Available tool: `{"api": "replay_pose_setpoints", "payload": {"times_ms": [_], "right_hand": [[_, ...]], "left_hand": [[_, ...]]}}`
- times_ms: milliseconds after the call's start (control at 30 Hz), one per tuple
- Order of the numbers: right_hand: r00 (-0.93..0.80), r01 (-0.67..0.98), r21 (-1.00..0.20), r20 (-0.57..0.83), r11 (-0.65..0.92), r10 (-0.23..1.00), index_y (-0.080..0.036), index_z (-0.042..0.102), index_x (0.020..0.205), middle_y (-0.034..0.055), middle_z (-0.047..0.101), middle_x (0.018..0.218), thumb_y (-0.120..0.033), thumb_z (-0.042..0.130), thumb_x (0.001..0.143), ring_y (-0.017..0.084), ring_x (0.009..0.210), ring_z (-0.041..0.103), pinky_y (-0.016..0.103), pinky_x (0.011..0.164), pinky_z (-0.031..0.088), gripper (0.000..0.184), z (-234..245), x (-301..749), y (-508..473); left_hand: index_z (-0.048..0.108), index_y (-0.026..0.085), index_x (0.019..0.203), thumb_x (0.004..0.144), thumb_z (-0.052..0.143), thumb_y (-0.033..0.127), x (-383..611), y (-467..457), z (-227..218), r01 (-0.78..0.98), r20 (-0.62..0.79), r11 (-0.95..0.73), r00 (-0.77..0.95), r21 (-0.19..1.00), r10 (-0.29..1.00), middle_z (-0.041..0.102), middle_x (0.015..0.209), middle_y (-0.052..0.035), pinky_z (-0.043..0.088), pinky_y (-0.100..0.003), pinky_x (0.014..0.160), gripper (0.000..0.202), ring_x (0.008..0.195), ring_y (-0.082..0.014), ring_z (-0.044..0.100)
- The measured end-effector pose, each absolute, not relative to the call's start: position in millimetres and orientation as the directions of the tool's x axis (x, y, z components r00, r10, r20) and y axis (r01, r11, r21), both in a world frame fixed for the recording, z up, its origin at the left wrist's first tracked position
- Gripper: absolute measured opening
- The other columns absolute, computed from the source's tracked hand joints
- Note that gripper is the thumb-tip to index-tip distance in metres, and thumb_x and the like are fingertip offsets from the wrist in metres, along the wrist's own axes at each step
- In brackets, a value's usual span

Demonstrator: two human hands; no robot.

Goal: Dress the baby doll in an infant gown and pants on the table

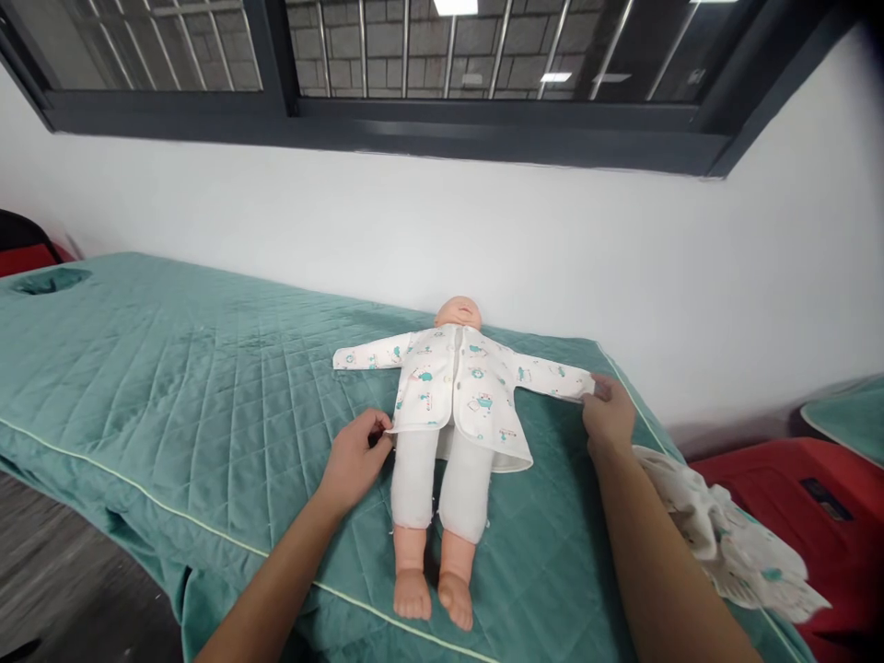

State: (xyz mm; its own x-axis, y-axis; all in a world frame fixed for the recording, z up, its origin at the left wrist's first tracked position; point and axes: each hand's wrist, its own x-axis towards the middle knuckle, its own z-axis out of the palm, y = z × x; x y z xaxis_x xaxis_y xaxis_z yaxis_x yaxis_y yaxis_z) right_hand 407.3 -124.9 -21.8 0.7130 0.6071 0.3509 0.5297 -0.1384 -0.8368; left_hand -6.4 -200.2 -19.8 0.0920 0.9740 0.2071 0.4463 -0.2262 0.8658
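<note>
A baby doll (461, 313) lies on its back with its head toward the wall and its bare feet toward me. It wears a white printed jacket (476, 376), closed at the chest and parted lower down, with both sleeves spread sideways. White cloth covers its legs. My left hand (359, 458) pinches the jacket's lower hem at the left corner. At the right, my right hand (609, 414) grips the cuff end of the outstretched sleeve. No doll hand shows at either cuff.
The doll rests on a green quilted bed cover (227, 405) with a hole (52, 280) at the far left. Crumpled white printed cloth (738, 539) lies at the right edge, beside a red chair (794, 488). A white wall and a barred window (442, 55) stand behind.
</note>
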Motion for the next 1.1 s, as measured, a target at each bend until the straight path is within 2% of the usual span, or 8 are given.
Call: {"api": "replay_pose_setpoints", "payload": {"times_ms": [200,267,333,400,500,733,900,1100], "right_hand": [[0.681,0.625,-0.758,0.411,-0.188,0.606,-0.013,0.064,0.107,0.0154,0.063,0.115,-0.023,0.057,0.067,0.031,0.116,0.053,0.051,0.108,0.036,0.042,-12,395,-138],[0.607,0.693,-0.712,0.491,-0.115,0.625,-0.014,0.063,0.109,0.0143,0.062,0.117,-0.023,0.054,0.071,0.029,0.118,0.051,0.049,0.108,0.036,0.040,-8,382,-144],[0.525,0.727,-0.687,0.565,0.011,0.636,-0.015,0.062,0.111,0.0141,0.060,0.119,-0.026,0.052,0.076,0.027,0.114,0.054,0.046,0.101,0.044,0.038,-6,365,-150],[0.470,0.705,-0.698,0.593,0.126,0.653,-0.016,0.062,0.111,0.0135,0.060,0.117,-0.030,0.052,0.082,0.026,0.107,0.058,0.043,0.092,0.050,0.034,-5,346,-154],[0.384,0.670,-0.704,0.600,0.235,0.702,-0.018,0.062,0.108,0.0111,0.062,0.109,-0.034,0.054,0.087,0.023,0.099,0.061,0.042,0.086,0.053,0.028,-3,321,-159],[0.072,0.720,-0.523,0.710,0.457,0.700,-0.022,0.060,0.111,0.0089,0.062,0.112,-0.027,0.056,0.092,0.025,0.111,0.057,0.047,0.097,0.048,0.021,10,283,-185],[-0.108,0.697,-0.451,0.701,0.557,0.705,-0.026,0.059,0.115,0.0085,0.060,0.123,-0.023,0.060,0.091,0.025,0.118,0.054,0.048,0.103,0.043,0.024,15,264,-213],[-0.247,0.683,-0.424,0.632,0.595,0.734,-0.027,0.057,0.119,0.0082,0.055,0.138,-0.025,0.063,0.089,0.027,0.130,0.047,0.049,0.108,0.039,0.031,15,255,-226]], "left_hand": [[0.057,0.021,0.085,0.083,0.052,0.022,-6,-200,-18,0.422,0.189,-0.207,0.083,0.883,0.978,0.066,0.085,0.0004,0.044,-0.030,0.077,0.006,0.082,-0.0177,0.060],[0.058,0.021,0.085,0.084,0.053,0.022,-6,-201,-17,0.397,0.182,-0.200,0.081,0.896,0.980,0.065,0.084,0.0006,0.043,-0.030,0.076,0.005,0.080,-0.0174,0.059],[0.058,0.021,0.084,0.084,0.054,0.023,-6,-202,-15,0.361,0.182,-0.200,0.085,0.911,0.980,0.065,0.083,0.0006,0.043,-0.030,0.076,0.005,0.079,-0.0171,0.058],[0.058,0.020,0.084,0.084,0.055,0.025,-7,-203,-14,0.321,0.201,-0.217,0.084,0.922,0.976,0.064,0.082,0.0004,0.043,-0.029,0.075,0.005,0.078,-0.0167,0.057],[0.058,0.020,0.083,0.085,0.057,0.027,-10,-203,-15,0.261,0.242,-0.253,0.074,0.931,0.967,0.062,0.081,-0.0002,0.042,-0.029,0.076,0.008,0.078,-0.0166,0.055],[0.058,0.019,0.087,0.087,0.060,0.032,-11,-201,-20,0.188,0.253,-0.256,0.039,0.948,0.967,0.061,0.084,-0.0011,0.041,-0.030,0.077,0.013,0.081,-0.0168,0.055],[0.059,0.019,0.090,0.085,0.063,0.033,-9,-203,-17,0.167,0.245,-0.244,0.016,0.955,0.969,0.062,0.084,-0.0005,0.042,-0.028,0.076,0.015,0.079,-0.0157,0.056],[0.059,0.020,0.091,0.084,0.064,0.032,-7,-204,-15,0.163,0.243,-0.240,0.002,0.957,0.970,0.062,0.082,0.0002,0.043,-0.028,0.074,0.015,0.076,-0.0149,0.056]]}}
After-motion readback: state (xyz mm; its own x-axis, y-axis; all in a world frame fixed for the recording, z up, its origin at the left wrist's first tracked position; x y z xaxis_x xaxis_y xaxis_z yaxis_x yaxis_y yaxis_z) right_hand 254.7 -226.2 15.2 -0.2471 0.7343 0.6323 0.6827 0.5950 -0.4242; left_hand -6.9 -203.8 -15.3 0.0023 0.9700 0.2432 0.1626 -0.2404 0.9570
